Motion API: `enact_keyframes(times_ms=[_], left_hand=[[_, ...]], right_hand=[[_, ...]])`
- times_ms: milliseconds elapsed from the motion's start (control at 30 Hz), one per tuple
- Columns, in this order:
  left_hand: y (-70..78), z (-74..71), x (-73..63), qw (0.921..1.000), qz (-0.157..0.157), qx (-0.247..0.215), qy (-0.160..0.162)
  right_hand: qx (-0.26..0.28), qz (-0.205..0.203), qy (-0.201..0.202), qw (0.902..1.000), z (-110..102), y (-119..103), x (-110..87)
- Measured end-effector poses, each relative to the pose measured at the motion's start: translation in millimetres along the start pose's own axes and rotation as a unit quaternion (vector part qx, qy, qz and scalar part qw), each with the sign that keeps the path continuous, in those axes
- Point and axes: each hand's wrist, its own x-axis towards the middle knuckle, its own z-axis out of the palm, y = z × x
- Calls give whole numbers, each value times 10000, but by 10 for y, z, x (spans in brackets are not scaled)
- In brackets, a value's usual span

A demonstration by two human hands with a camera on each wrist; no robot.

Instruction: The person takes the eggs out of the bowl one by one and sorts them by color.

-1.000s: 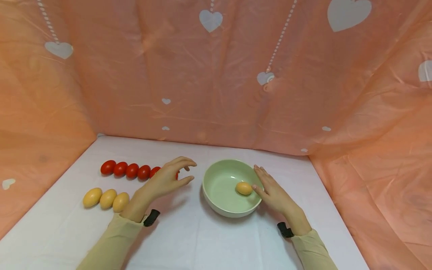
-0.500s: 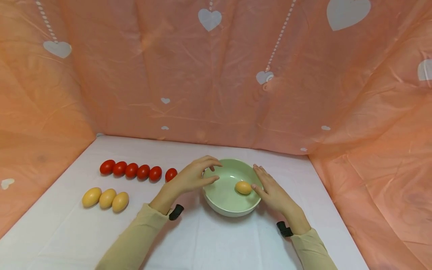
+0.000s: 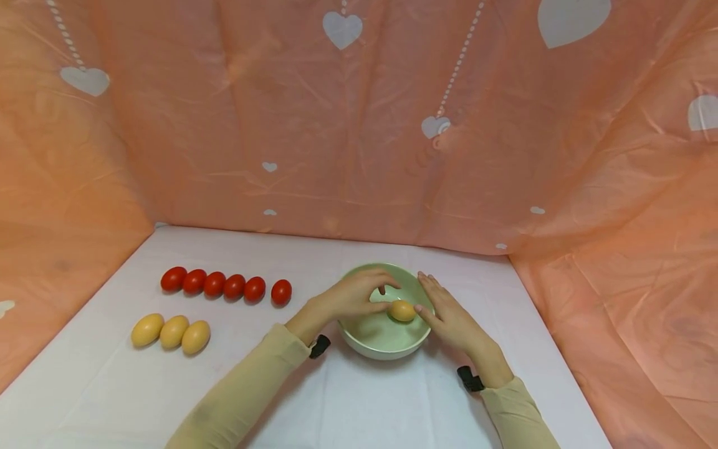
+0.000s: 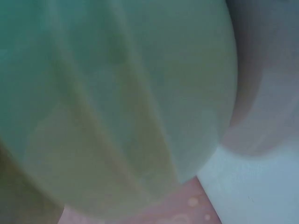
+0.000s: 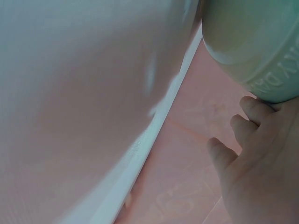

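Observation:
A pale green bowl (image 3: 376,350) stands on the white-covered table, with one yellow egg (image 3: 402,310) lying inside it. My left hand (image 3: 352,295) reaches in over the bowl's left rim, fingers bent and spread from the thumb, whose tip is right at the egg's left side. Nothing is gripped in it. My right hand (image 3: 455,324) lies along the bowl's right side with straight fingers, its thumb over the rim close to the egg. In the right wrist view the fingers of the right hand (image 5: 268,163) touch the raised-lettered outer wall of the bowl (image 5: 254,51). The bowl (image 4: 154,93) fills most of the left wrist view.
Left of the bowl, several red eggs (image 3: 234,286) form a row, the rightmost red egg (image 3: 281,292) a little apart. In front of them lie three more yellow eggs (image 3: 174,332) side by side. A peach curtain (image 3: 314,187) with white hearts encloses the table (image 3: 359,411).
My left hand has moved right, from beside the red eggs to over the bowl, uncovering the rightmost red egg. The right hand stays at the bowl's right side.

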Motion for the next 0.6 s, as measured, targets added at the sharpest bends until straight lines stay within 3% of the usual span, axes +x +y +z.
enact_keyframes(times_ms=[367, 600], left_hand=[[-16, 122, 248, 9942, 53, 347, -1019], [-45, 200, 332, 9885, 315, 542, -1378]], right_hand=[[25, 24, -47, 10000, -1, 0, 2], [23, 26, -67, 10000, 0, 7, 0]])
